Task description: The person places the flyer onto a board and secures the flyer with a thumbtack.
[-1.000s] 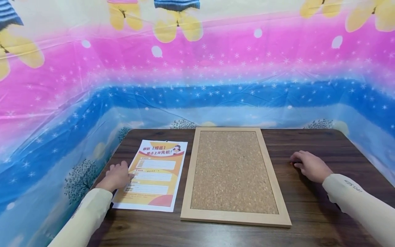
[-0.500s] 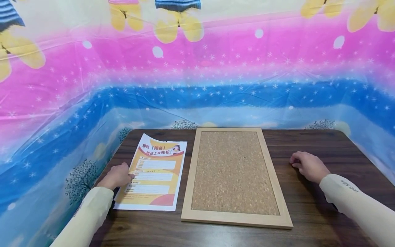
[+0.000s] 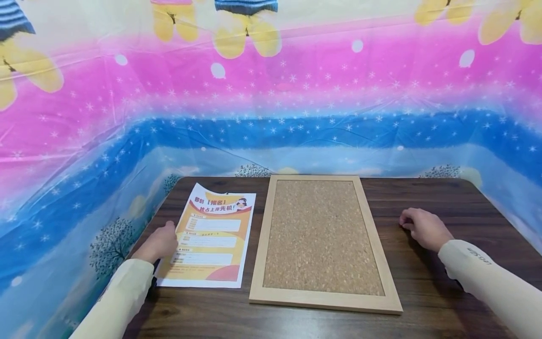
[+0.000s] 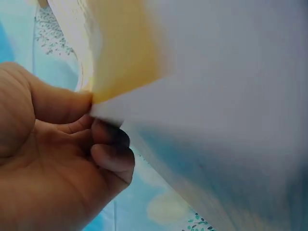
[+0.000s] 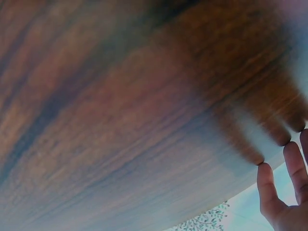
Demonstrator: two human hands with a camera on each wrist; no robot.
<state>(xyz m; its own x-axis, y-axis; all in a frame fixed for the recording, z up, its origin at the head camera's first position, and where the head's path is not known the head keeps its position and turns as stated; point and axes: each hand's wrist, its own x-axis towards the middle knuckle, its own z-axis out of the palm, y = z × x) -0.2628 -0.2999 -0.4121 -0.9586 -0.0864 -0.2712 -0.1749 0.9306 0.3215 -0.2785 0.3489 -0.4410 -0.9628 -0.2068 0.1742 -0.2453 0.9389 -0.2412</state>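
Observation:
A printed poster (image 3: 211,240), orange and yellow with white text boxes, lies at the left of the wooden table. My left hand (image 3: 162,241) pinches its left edge; in the left wrist view the thumb lies over the paper (image 4: 231,72) and the fingers under it. The poster's top left corner curls up. To its right lies a cork board (image 3: 322,235) in a pale wood frame, flat on the table. Beyond the board, my right hand (image 3: 425,228) rests on the tabletop with relaxed fingers. The right wrist view shows several fingertips (image 5: 266,175) touching the wood; the thumb is hidden there.
The dark wood table (image 3: 203,313) has rounded far corners. A printed cloth (image 3: 296,94) in pink and blue hangs along its back and sides, close to the edges. The frame's far end reaches the table's back edge.
My left hand has gripped the poster's left edge, and its top left corner has lifted. The right hand has barely moved; a small orange spot at its fingertips no longer shows.

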